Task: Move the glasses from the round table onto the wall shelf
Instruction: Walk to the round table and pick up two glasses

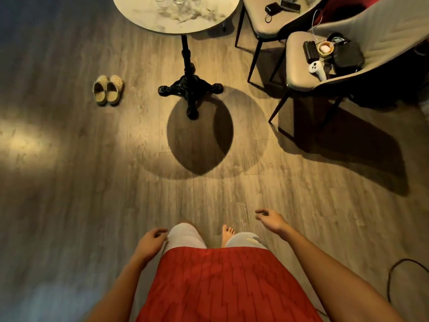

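Note:
A round marble-look table [144,18] on a black pedestal leg stands ahead at the top of the view. Clear glasses [177,0] stand on it at the far edge, cut off by the frame. My left hand [152,238] hangs by my left thigh, fingers loosely curled, holding nothing. My right hand [270,219] is out to the right of my bare foot, fingers apart and empty. Both hands are well short of the table. The wall shelf is not in view.
Two beige chairs [299,73] at the upper right carry black cases, a white controller [316,68] and cables. A pair of beige clogs [108,89] lies left of the table base [190,89]. A black cable [394,275] loops on the wooden floor at lower right.

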